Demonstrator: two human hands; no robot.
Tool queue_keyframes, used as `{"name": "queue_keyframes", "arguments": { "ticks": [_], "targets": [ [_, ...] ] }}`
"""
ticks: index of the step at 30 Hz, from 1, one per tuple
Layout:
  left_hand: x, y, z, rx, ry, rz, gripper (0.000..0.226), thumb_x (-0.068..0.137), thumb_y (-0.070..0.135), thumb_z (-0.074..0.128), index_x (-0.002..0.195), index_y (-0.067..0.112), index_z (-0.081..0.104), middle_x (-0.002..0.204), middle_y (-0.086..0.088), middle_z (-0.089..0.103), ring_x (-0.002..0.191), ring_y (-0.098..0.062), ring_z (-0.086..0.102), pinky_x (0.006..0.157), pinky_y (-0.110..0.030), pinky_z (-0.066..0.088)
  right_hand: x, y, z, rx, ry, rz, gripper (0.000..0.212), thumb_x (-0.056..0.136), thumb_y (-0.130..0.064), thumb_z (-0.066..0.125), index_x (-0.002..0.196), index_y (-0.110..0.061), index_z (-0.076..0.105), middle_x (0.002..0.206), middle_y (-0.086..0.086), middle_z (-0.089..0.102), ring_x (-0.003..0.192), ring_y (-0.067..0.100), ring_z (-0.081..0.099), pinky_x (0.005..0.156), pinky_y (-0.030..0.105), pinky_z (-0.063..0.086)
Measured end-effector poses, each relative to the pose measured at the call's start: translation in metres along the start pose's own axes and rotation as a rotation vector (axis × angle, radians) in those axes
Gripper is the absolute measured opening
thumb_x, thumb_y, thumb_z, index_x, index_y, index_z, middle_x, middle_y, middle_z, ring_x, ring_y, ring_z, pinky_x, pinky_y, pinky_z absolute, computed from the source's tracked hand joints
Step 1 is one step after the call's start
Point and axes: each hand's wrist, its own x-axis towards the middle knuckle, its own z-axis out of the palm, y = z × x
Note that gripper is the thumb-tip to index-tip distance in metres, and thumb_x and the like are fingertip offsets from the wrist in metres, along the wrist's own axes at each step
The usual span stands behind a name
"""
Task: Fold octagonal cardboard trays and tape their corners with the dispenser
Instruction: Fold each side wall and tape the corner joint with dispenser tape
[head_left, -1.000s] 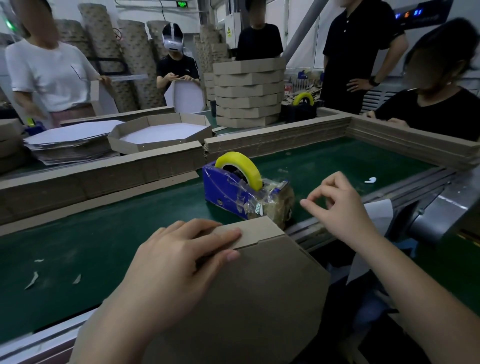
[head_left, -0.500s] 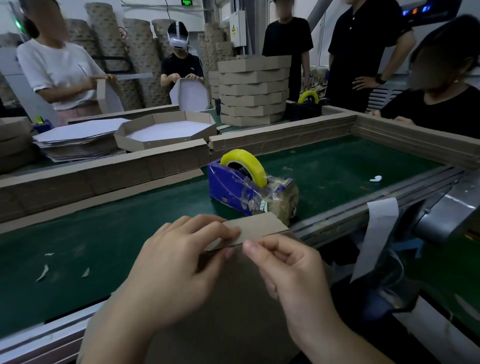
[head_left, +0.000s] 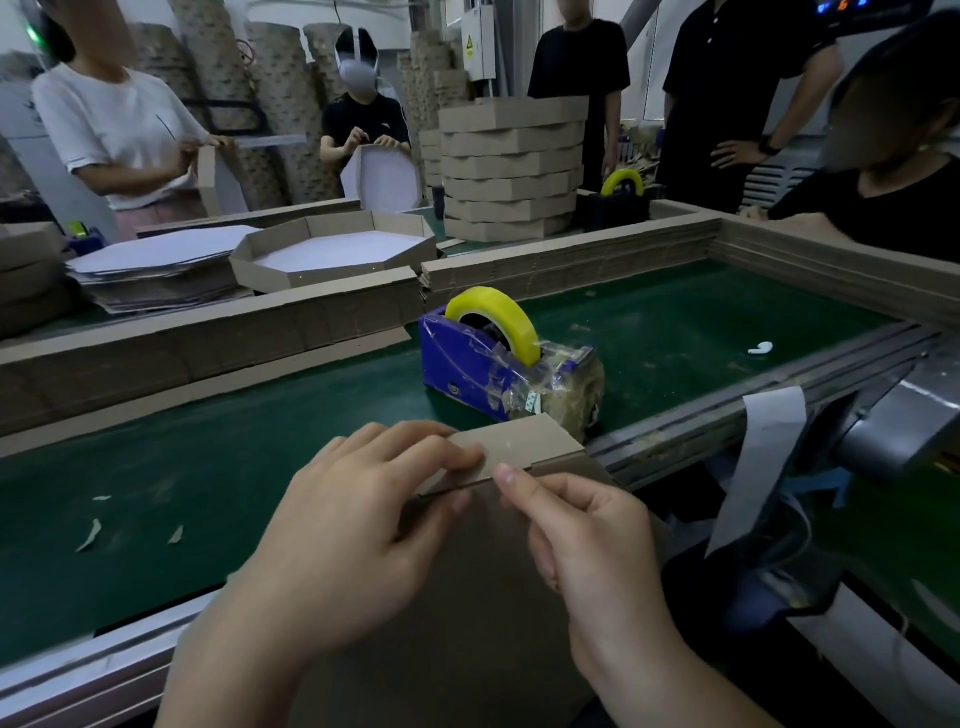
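The cardboard tray is held at 6 o'clock in the view, brown side up. It hangs over the near rim of the green counter, and one flap is folded up at its far edge. The left hand grips that flap from 9 o'clock. Its fingers are curled over the top and the thumb is tucked under the crease. The right hand comes in from 4 o'clock, thumb and forefinger closed in a pinch on the flap's lower edge and the other fingers curled. Whether tape lies under the pinch cannot be told.

At 12 o'clock from the tray, just beyond the flap, stands the blue tape dispenser with its yellow tape roll. Small scraps lie on the counter at 9 o'clock. Beyond the cardboard wall at 11 o'clock sit a folded tray and flat sheets. A stack of finished trays rises at 12 o'clock, with several people standing around it.
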Motion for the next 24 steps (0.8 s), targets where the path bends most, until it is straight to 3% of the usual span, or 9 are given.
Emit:
{"name": "queue_keyframes", "arguments": {
  "ticks": [4, 6, 10, 18, 21, 24],
  "targets": [
    [-0.002, -0.002, 0.000, -0.038, -0.015, -0.039, 0.023, 0.082, 0.058, 0.037, 0.103, 0.049, 0.037, 0.105, 0.018, 0.062, 0.095, -0.009, 0.056, 0.075, -0.029, 0.045, 0.000, 0.000, -0.001, -0.020, -0.005, 0.012, 0.033, 0.076, -0.019, 0.077, 0.048, -0.009, 0.063, 0.036, -0.001, 0.031, 0.033, 0.008, 0.023, 0.035, 0.017, 0.018],
    [-0.002, -0.003, -0.002, -0.025, -0.036, -0.002, 0.026, 0.085, 0.054, 0.038, 0.110, 0.050, 0.042, 0.111, 0.024, 0.058, 0.099, -0.006, 0.055, 0.078, -0.028, 0.045, -0.001, 0.000, -0.003, -0.035, -0.032, 0.013, 0.032, 0.076, -0.022, 0.076, 0.049, -0.009, 0.064, 0.036, -0.001, 0.031, 0.032, 0.007, 0.023, 0.035, 0.016, 0.018],
    [-0.003, -0.007, -0.008, -0.052, -0.090, -0.008, 0.038, 0.088, 0.054, 0.034, 0.123, 0.059, 0.048, 0.122, 0.026, 0.053, 0.108, -0.006, 0.053, 0.085, -0.038, 0.047, -0.003, -0.002, -0.009, -0.089, -0.136, 0.052, 0.026, 0.079, -0.018, 0.073, 0.055, -0.010, 0.069, 0.037, -0.001, 0.037, 0.032, 0.006, 0.029, 0.034, 0.012, 0.021],
    [0.001, -0.008, -0.012, -0.176, -0.103, -0.142, 0.035, 0.080, 0.068, 0.037, 0.108, 0.066, 0.057, 0.114, 0.033, 0.053, 0.111, 0.003, 0.050, 0.092, -0.034, 0.043, 0.004, -0.007, -0.008, -0.162, -0.218, 0.066, 0.020, 0.081, -0.012, 0.074, 0.062, -0.011, 0.069, 0.034, -0.006, 0.041, 0.030, 0.002, 0.030, 0.034, 0.012, 0.023],
    [0.007, -0.003, -0.009, -0.110, -0.053, -0.224, 0.033, 0.086, 0.070, 0.036, 0.098, 0.057, 0.064, 0.105, 0.028, 0.059, 0.100, -0.002, 0.056, 0.083, -0.034, 0.046, 0.006, -0.007, -0.004, -0.166, -0.244, 0.072, 0.022, 0.083, -0.011, 0.072, 0.061, -0.011, 0.068, 0.034, -0.007, 0.043, 0.029, 0.001, 0.031, 0.034, 0.011, 0.024],
    [0.013, 0.008, 0.000, 0.104, 0.103, -0.278, 0.038, 0.081, 0.068, 0.034, 0.080, 0.038, 0.057, 0.081, 0.019, 0.059, 0.074, -0.006, 0.052, 0.057, -0.024, 0.037, 0.007, -0.005, -0.001, -0.162, -0.278, 0.078, 0.024, 0.085, -0.008, 0.070, 0.062, -0.011, 0.067, 0.034, -0.008, 0.045, 0.029, -0.001, 0.032, 0.033, 0.010, 0.024]
  ]
}}
